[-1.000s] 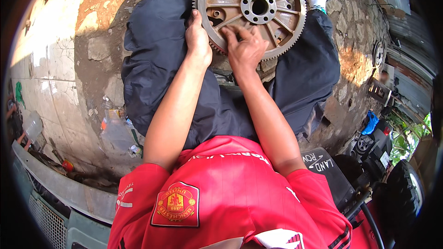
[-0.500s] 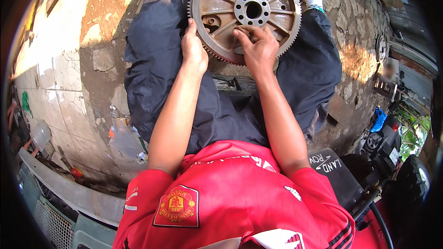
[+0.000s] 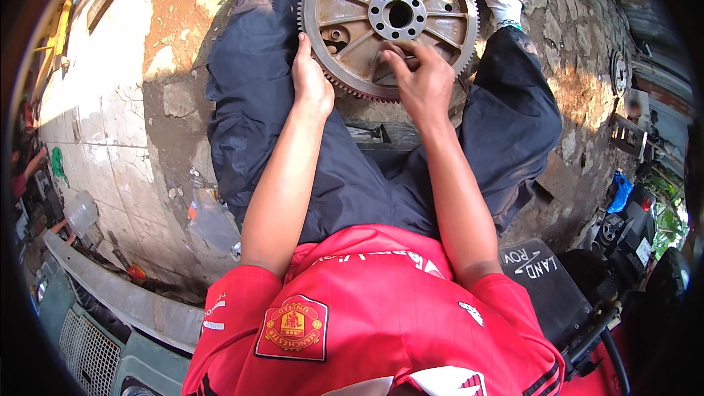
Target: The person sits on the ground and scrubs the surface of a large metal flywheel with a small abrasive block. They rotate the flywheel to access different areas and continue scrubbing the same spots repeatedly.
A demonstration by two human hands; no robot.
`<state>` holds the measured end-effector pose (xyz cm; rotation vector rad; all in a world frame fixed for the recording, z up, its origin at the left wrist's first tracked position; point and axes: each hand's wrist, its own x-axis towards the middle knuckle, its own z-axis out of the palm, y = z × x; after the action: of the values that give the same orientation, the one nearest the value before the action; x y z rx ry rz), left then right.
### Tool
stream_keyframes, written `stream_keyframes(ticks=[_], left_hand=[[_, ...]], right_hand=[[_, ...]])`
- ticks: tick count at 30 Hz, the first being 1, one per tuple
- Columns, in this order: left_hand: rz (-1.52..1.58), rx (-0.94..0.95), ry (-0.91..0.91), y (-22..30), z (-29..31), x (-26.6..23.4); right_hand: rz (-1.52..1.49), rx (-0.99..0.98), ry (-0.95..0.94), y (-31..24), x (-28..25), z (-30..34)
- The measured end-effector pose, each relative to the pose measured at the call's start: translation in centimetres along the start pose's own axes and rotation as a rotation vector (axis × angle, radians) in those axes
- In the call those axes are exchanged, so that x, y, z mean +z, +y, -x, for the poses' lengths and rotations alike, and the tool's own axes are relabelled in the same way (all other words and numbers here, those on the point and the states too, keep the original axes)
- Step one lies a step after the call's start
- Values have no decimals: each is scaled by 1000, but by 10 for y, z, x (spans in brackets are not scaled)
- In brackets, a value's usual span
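The left hand grasps the lower left rim of a toothed flywheel, thumb laid along the edge and fingers hidden beneath. The right hand is curled over the flywheel's lower face, thumb and forefinger drawn together — whether they pinch anything, I cannot tell. The flywheel sits ahead of the person, between the lower legs, its top edge cut off by the frame. Its left teeth come right up against the left trouser leg; on the right, a strip of stony ground separates its rim from the right trouser leg. Below its lower edge, room opens between the thighs, where a dark flat piece lies.

Farther left, pale paving stretches beyond the leg to a metal bumper and mesh grille. Lower right, a black panel stands near the elbow; a blue plastic bag lies beyond.
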<state>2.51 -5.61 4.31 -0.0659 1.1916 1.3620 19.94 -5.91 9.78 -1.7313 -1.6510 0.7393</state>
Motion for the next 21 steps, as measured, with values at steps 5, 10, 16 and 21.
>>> stream_keyframes(ticks=[5,10,16,21], left_hand=[[-22,16,-9,-2,0,0],[-37,-10,-31,-3,-4,-4],[9,-8,-31,-3,1,0],[-10,-31,-19,-3,-6,-9]], right_hand=[[135,-141,94,6,48,-2],[144,-232,-87,5,58,14],[125,-180,37,7,60,7],[80,-141,-50,0,61,12]])
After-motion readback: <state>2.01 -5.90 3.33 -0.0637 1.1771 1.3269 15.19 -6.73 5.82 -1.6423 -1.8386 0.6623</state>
